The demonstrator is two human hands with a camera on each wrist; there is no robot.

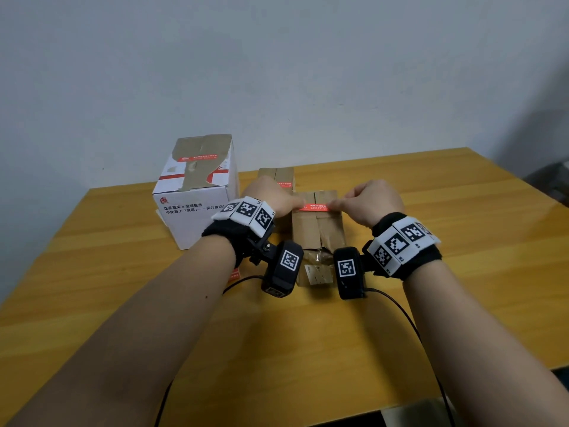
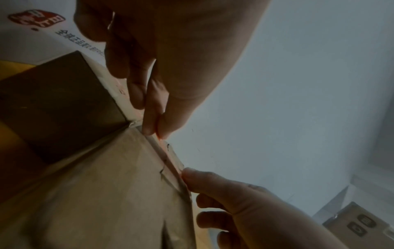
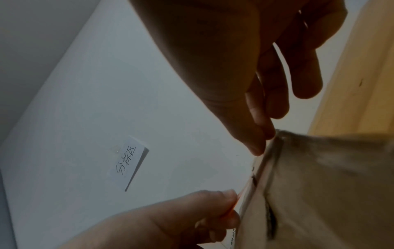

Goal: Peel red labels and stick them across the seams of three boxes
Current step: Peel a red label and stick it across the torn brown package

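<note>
Currently the white box (image 1: 197, 192) stands toward the far left edge of the table (image 1: 431, 272), a red label already across its top seam. To its right, a small brown box (image 1: 277, 177) sits behind the left hand (image 1: 271, 195). At the table's middle, the near brown box (image 1: 317, 226) carries the red label (image 1: 315, 207), stretched crosswise over its seam.

The label is judged thin, light and limp, with an adhesive underside liable to curl or self-stick; hold it by its two short ends only, under slight tension.

Left hand: fingers (image 2: 149, 118) closed narrow, thumb against forefinger, pinching the label's left end at the box edge. Right hand (image 1: 374, 201): fingers (image 3: 224, 207) likewise closed narrow, pinching the right end. Whether the label fully contacts the cardboard cannot be determined.
</note>
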